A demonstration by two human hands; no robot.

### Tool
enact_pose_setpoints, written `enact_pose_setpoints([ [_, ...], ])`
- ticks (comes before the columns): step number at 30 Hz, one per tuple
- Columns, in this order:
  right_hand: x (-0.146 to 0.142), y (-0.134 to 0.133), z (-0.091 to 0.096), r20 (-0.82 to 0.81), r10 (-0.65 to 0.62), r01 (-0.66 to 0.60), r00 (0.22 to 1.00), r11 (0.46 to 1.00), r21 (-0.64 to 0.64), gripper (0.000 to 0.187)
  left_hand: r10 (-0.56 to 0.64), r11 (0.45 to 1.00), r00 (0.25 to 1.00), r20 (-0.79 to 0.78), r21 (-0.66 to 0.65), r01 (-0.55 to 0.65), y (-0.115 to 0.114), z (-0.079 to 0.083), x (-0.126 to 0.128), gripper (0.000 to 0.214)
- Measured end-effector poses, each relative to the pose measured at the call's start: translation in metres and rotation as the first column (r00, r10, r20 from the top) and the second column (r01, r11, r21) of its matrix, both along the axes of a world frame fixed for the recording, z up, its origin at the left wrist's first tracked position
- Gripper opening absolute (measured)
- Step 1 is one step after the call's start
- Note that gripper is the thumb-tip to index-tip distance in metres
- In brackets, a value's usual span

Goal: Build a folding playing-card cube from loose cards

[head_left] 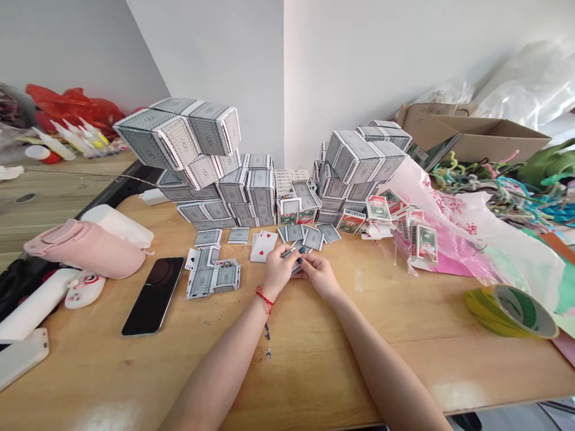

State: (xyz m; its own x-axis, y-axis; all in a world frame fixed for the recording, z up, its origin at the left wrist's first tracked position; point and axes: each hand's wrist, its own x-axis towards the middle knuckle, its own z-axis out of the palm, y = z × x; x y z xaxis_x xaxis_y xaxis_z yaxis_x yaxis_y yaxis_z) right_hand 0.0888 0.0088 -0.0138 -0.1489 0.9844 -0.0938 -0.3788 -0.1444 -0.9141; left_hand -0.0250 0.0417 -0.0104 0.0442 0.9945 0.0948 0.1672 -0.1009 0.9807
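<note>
While I observe from beside the pale wooden table (381, 365), the left hand (277, 270), its wrist bearing a braided red bracelet (265, 298), and the right hand (320, 276) meet with fingers drawn in, gripping grey-patterned paper playing cards (296, 270); I cannot tell how many. The held cards are in front of loose grey-backed cards (313, 238). Just left of these lies a white face-up pile with red hearts (265, 246). Behind stand a tall left tower of grey card blocks (179, 143) and a lower right tower of similar blocks (353, 157). A flat black-screened smartphone (153, 296) lies further left.
</note>
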Motion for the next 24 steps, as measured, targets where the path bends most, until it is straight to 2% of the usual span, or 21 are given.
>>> enact_pose_setpoints([
  [10,0.005,-0.001,0.001,0.115,0.105,-0.108,0.988,0.994,0.021,0.031,-0.034,0.998,0.998,0.05,-0.056,0.037,0.0,0.0,-0.002,0.019],
  [17,0.004,0.0,-0.005,0.155,0.07,-0.078,0.985,0.996,0.046,0.03,0.019,0.992,0.99,0.141,-0.13,-0.001,0.002,0.0,-0.001,0.02],
  [24,0.006,0.001,-0.014,0.339,0.014,-0.052,0.941,0.993,0.104,0.031,0.015,0.996,0.998,0.054,-0.092,-0.01,0.001,0.0,-0.001,0.018],
])
